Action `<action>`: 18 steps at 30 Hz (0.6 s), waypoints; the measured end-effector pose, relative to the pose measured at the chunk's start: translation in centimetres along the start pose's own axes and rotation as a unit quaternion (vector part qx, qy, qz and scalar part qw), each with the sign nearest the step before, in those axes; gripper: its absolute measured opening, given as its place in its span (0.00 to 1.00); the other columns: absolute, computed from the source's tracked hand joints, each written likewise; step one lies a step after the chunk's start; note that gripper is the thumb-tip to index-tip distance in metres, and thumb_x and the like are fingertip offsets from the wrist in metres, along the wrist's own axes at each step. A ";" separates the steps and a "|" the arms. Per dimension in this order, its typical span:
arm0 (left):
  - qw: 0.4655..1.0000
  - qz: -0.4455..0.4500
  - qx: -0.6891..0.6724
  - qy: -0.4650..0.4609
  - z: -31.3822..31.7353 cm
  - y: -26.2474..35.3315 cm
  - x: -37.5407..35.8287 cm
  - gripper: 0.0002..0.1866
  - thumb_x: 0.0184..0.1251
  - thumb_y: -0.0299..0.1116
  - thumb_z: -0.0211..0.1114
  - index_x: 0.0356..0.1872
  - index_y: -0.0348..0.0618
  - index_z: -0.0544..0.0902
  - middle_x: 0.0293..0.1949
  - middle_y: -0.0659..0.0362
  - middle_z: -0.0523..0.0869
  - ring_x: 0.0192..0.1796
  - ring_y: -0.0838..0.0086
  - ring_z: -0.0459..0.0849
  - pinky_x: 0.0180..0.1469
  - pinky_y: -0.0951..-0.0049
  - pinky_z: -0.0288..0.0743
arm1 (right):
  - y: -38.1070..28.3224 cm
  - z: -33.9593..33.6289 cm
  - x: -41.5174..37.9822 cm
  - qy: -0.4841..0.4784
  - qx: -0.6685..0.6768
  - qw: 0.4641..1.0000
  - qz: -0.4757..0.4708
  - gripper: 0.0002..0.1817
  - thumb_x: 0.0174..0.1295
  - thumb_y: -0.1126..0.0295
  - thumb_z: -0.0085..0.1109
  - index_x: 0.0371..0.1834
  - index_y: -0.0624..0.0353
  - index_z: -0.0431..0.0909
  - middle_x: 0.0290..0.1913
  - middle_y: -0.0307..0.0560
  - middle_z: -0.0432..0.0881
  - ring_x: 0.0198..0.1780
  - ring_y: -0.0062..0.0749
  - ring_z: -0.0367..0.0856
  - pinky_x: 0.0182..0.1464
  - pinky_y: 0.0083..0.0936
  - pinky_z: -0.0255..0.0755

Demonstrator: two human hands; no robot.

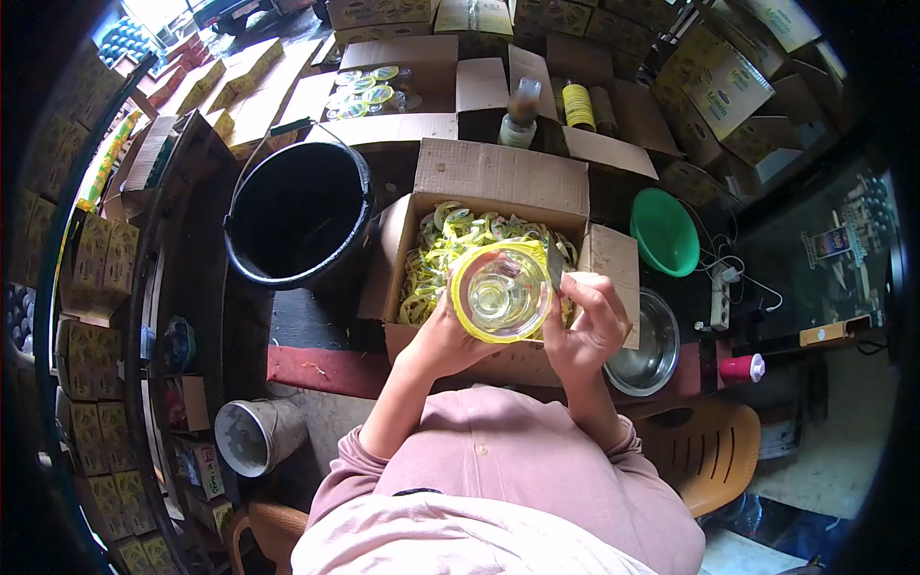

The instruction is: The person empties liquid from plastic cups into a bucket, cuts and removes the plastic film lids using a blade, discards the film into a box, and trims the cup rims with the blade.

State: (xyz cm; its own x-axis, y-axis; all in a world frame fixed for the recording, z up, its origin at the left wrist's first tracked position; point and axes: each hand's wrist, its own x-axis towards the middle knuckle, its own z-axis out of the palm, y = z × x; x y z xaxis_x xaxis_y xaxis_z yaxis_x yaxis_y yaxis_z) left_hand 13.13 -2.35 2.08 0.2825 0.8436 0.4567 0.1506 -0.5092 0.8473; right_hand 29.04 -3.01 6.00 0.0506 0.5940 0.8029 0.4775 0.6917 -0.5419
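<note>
- Nearest to us, our pink sleeves (498,479) fill the low middle of the view, with both forearms reaching up and away from the body.
- We hold a clear jar (500,290) with a yellow rim between both hands, its round end turned toward us, just above the near edge of an open cardboard box (498,182).
- Our left hand (443,335) cups the jar from the left and from below, fingers wrapped against its side.
- Our right hand (591,321) grips the jar's right side, fingers curled over the rim and pressed onto it; a thin dark piece shows between them, but we cannot tell what it is.
- That box is heaped with yellow bands or labels (436,254), and its flaps stand open.
- Left of it sits a black bucket (302,213) with a wire handle.
- Right of the box, a steel bowl (652,350) lies near, with a green bowl (664,230) just beyond it.
- Farther off, another open carton (383,67) holds jars with yellow lids, and bottles (522,110) stand in the next carton to the right.
- At far right, a red-and-white cap-like object (743,368) lies on the worktop (316,369).
- Near left, a pale pot (254,436) lies on its side on the floor.
</note>
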 end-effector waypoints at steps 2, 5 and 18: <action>1.000 0.009 -0.023 -0.001 -0.3 -0.1 0.1 0.43 0.42 0.33 0.73 0.61 0.37 0.60 0.58 0.48 0.65 0.62 0.55 0.64 0.64 0.60 0.57 | 0.1 -0.1 0.3 0.000 0.018 1.000 0.010 0.12 0.42 0.85 0.61 0.32 0.63 0.78 0.28 0.47 0.78 0.29 0.31 0.78 0.32 0.21 0.73; 0.999 0.015 -0.013 -0.027 -1.0 0.3 0.5 0.43 0.40 0.33 0.74 0.61 0.38 0.60 0.58 0.48 0.66 0.62 0.56 0.64 0.64 0.61 0.57 | 0.1 -0.2 0.6 -0.005 0.015 1.000 0.014 0.13 0.40 0.85 0.61 0.31 0.61 0.80 0.27 0.47 0.79 0.28 0.32 0.80 0.31 0.21 0.74; 0.996 0.053 -0.037 -0.058 -1.1 0.2 1.7 0.43 0.35 0.35 0.76 0.56 0.38 0.64 0.53 0.51 0.70 0.58 0.61 0.69 0.62 0.63 0.59 | 0.7 -0.4 1.3 -0.026 0.021 0.999 0.006 0.14 0.40 0.86 0.61 0.32 0.61 0.80 0.27 0.46 0.79 0.28 0.30 0.80 0.30 0.20 0.73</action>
State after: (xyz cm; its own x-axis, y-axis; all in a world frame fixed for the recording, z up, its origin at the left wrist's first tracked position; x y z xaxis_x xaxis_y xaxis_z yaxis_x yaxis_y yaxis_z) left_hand 12.62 -0.87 3.26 0.4019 0.7578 0.5139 0.0446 -0.5768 0.8157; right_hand 29.82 -1.91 6.73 0.0087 0.6220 0.7830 0.4389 0.7012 -0.5619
